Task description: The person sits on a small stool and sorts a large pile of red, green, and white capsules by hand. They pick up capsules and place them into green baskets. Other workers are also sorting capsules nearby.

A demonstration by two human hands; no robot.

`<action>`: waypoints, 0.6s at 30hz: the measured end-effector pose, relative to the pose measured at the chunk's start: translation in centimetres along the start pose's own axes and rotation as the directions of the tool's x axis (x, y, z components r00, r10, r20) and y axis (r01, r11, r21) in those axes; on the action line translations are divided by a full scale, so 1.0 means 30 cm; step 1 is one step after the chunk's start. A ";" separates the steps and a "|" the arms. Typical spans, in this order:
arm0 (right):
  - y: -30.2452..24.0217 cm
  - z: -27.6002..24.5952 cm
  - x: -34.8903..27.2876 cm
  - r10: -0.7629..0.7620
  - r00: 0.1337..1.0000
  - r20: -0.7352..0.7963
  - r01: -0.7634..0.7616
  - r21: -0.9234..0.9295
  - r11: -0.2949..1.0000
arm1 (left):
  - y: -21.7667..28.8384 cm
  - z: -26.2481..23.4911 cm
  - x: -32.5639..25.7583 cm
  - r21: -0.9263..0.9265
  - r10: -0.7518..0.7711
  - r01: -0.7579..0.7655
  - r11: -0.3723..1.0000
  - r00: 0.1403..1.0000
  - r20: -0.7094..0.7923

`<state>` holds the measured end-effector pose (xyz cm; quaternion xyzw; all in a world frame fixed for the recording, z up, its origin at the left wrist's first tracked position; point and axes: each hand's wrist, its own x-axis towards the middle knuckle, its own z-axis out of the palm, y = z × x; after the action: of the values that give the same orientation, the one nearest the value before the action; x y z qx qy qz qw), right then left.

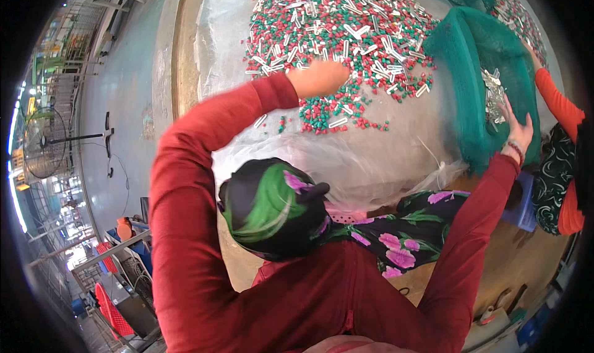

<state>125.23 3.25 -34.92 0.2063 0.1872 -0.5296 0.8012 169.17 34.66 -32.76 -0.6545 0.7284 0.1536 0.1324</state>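
Note:
A wide heap of small red, green and white pieces (346, 25) lies on a clear plastic sheet (383, 149). My left hand (318, 77), in a red sleeve, is at the near edge of the heap. It is blurred and its fingers are curled under, so its grip is hidden. My right hand (516, 127) rests with fingers spread against the side of a green net bag (470, 50). Shiny silver pieces (493, 93) lie inside the bag, just left of that hand.
A co-worker in an orange sleeve (557, 102) sits at the right, reaching to the net bag's far side. A blue stool (525, 198) stands below my right arm. A standing fan (43, 142) and red crates (114, 303) are on the left.

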 end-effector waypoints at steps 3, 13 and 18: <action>0.018 0.013 0.009 -0.051 0.995 0.088 0.072 -0.261 0.963 | 0.036 0.330 -0.022 -0.129 0.046 -0.060 0.990 0.993 -0.106; 0.817 -0.362 0.108 0.551 0.801 0.236 0.582 -0.525 -0.621 | 0.201 0.577 0.001 -0.155 -0.019 -0.034 0.987 0.944 -0.330; 0.933 -0.620 0.312 0.412 0.804 0.429 0.416 0.089 -0.905 | 0.120 0.510 -0.120 -0.532 -0.317 0.087 0.842 0.878 -0.359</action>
<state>153.09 15.79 -51.78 -0.9174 0.3756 -0.0498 0.1217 165.87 44.38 -45.20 -0.7583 0.5988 0.1725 -0.1915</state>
